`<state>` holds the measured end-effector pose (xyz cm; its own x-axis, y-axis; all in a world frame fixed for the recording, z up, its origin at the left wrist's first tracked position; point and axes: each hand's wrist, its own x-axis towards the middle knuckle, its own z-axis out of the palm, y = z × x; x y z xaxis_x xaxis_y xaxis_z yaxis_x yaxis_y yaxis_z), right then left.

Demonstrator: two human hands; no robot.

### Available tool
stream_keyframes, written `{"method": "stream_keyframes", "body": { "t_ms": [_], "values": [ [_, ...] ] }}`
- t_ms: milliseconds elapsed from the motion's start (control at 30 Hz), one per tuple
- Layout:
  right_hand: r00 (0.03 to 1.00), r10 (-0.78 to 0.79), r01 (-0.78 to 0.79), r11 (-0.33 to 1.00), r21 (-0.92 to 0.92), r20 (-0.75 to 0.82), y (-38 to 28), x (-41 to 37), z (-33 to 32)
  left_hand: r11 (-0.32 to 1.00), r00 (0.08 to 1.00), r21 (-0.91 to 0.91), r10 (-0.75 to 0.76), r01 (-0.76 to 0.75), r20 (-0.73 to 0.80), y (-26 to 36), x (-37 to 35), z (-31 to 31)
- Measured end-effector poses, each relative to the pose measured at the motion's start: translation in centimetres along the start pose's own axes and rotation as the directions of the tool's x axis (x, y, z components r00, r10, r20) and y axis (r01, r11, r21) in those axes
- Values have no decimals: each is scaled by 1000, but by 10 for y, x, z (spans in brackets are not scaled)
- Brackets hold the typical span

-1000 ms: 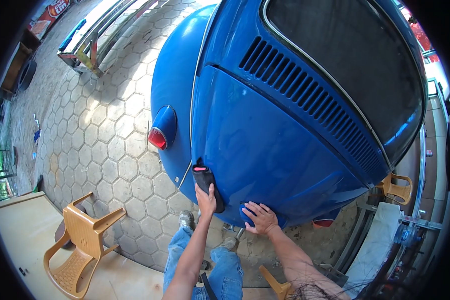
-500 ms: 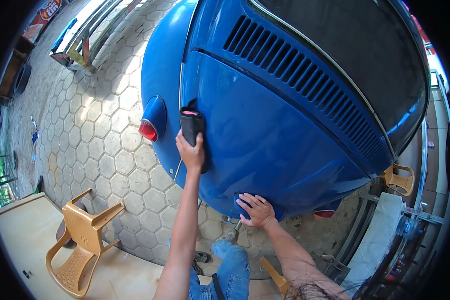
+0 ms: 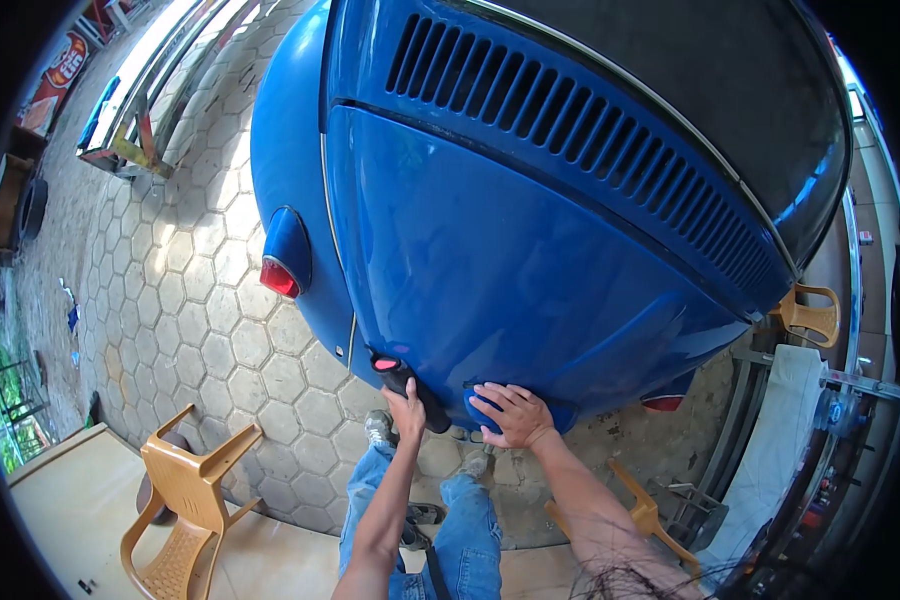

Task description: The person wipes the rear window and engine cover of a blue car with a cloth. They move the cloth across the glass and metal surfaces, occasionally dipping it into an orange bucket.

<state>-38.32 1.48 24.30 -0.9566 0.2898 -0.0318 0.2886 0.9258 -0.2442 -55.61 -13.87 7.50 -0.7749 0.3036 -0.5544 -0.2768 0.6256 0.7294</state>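
Note:
A blue car's rear lid (image 3: 530, 250) fills the middle of the view, with a row of vent slots above it. My left hand (image 3: 406, 410) is closed around a black-wrapped pad (image 3: 425, 395) with pink showing at its end. That pad lies against the lid's lower left part. Lower on the lid, near its bottom edge, my right hand (image 3: 518, 415) rests with fingers stretched out, over the blue raised housing (image 3: 480, 405). It holds nothing that I can see. The red tail light (image 3: 280, 278) sits on the left fender.
A tan plastic chair (image 3: 185, 490) stands at lower left on a pale slab (image 3: 60, 480). Other tan chairs (image 3: 810, 312) are on the right. A metal rack (image 3: 140, 150) stands at upper left. Hexagonal paving (image 3: 210, 340) surrounds the car.
My left hand has slid the black-wrapped pad down the lid, toward my body. My right hand stays in the same place on the lid. The view has shifted slightly.

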Motion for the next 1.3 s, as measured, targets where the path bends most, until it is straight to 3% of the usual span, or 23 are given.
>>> {"method": "stream_keyframes", "body": {
  "t_ms": [100,233,333,433,667,833,933,1000,1067,1200,1300],
  "values": [
    [1000,2,-2,1000,1,-6,1,-1,2,899,865,106,438,-425,-244,81,45,-6],
    [1000,8,-8,1000,-16,-10,1,0,1,860,823,30,496,-509,-277,196,121,-29],
    [1000,5,-6,1000,-22,-5,-1,-2,1,858,779,117,505,-500,-373,208,166,-38],
    [1000,14,-14,1000,-13,0,0,-1,1,971,950,-68,205,-227,-235,181,178,-50],
    [1000,-6,6,998,-58,-1,1,-3,3,988,945,-87,93,-126,-313,23,63,-5],
    [1000,-11,10,996,-94,-1,0,-2,-1,937,938,-184,-323,298,-125,-56,-52,58],
    [999,-29,26,993,-112,-21,2,-1,-2,837,876,-317,-481,446,-39,-36,-102,105],
    [999,-39,34,993,-115,-35,3,0,-2,822,895,-431,-441,372,-71,-9,-123,112],
    [998,-42,38,994,-107,-40,4,0,-1,830,929,-537,-303,149,-211,33,-124,112],
    [994,-66,57,992,-108,-83,6,4,0,865,944,-485,-42,-130,-328,57,-94,88],
    [991,-77,70,995,-71,-112,5,5,1,912,887,-303,123,-278,-445,43,-82,90]
  ]
}}
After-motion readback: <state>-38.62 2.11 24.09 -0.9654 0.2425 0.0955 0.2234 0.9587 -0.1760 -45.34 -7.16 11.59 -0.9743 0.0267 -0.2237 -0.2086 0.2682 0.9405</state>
